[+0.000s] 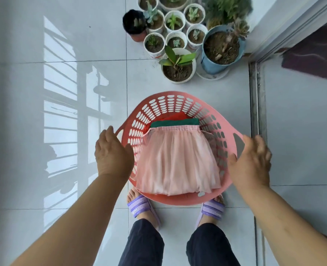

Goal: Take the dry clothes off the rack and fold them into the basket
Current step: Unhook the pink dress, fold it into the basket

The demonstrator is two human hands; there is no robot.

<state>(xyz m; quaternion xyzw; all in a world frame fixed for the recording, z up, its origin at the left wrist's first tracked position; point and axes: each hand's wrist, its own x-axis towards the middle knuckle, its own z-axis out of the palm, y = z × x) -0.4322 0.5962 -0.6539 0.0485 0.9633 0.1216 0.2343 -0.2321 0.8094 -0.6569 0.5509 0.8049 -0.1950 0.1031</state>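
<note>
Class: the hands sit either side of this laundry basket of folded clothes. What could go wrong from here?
1. The left hand and right hand look open, not yet gripping the pink basket; an uneven lift could tip it, and the pink skirt lying loose on top might slide out.
2. The potted plants stand just beyond the basket; pushing it forward could knock one over and spill soil.
3. The glossy floor tiles may be slippery under the purple slippers.

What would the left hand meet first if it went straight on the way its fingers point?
Probably the pink basket, at its handle just beyond the left hand; depth is unclear.
</note>
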